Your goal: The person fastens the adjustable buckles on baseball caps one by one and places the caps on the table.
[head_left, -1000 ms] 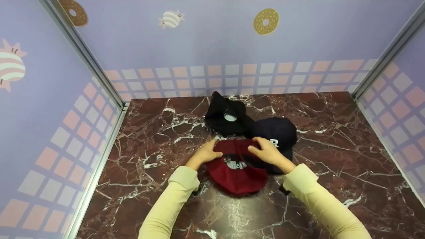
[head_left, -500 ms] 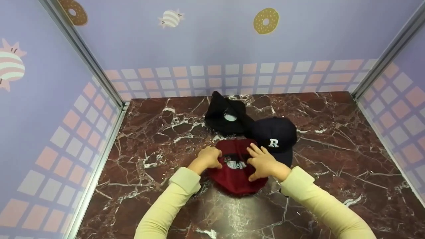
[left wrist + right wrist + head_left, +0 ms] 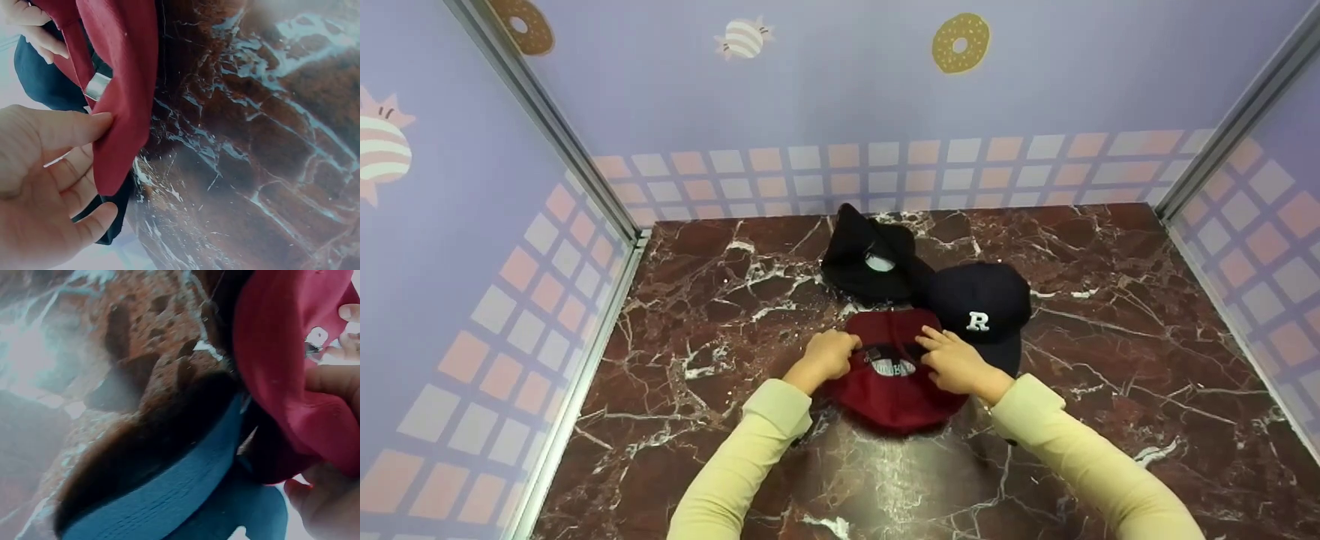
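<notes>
A dark red cap (image 3: 896, 405) lies in the middle in the head view, its strap opening turned up and white lettering showing through. My left hand (image 3: 826, 357) pinches its left side; in the left wrist view the thumb (image 3: 84, 126) presses on the red cloth with fingers behind. On the opposite side, my right hand (image 3: 958, 365) pinches the cloth, as the right wrist view shows with its thumb (image 3: 332, 385) on the fabric. Touching the red cap at the upper right is a navy cap (image 3: 979, 289) with a white R.
A black cap (image 3: 855, 262), partly folded, lies behind the red one and meets the navy cap. The dark red marble-patterned surface (image 3: 720, 300) is enclosed by lilac walls (image 3: 840, 90) at the back and both sides.
My right hand has come off the navy cap's edge and down onto the red cap's right side, uncovering the R. My left hand has shifted slightly and curled onto the left side.
</notes>
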`<state>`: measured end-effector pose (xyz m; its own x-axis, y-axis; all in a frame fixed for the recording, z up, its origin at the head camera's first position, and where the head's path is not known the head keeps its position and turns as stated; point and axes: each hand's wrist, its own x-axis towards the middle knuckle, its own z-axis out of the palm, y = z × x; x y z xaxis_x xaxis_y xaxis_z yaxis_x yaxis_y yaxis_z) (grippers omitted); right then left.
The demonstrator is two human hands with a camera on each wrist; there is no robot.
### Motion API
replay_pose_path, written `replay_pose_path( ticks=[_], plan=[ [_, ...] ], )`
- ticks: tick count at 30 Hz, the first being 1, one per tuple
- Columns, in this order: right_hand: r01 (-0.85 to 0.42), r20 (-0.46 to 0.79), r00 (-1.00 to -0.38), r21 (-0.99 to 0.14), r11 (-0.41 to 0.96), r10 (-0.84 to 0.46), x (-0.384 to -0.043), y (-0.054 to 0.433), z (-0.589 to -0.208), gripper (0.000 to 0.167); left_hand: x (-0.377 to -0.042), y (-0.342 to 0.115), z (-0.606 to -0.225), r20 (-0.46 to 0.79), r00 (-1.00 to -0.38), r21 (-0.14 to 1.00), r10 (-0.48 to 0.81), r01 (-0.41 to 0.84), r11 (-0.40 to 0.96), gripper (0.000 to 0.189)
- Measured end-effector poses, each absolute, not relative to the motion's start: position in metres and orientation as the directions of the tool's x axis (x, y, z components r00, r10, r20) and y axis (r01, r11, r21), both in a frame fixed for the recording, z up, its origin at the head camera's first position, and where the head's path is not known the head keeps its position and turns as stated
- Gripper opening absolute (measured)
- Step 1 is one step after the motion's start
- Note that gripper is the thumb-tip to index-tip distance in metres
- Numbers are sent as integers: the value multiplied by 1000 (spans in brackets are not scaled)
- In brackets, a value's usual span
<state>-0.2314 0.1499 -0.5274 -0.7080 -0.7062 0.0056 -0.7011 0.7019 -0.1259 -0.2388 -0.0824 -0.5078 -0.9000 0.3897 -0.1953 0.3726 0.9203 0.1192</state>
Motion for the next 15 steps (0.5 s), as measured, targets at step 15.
replay_pose_path(
  ticks=[15],
  plan=[
    [-669,96,-732,-288,685,-675,-255,157,-533,16,-250,-90,-509,-37,-950,293,311,287,912,29]
  ],
)
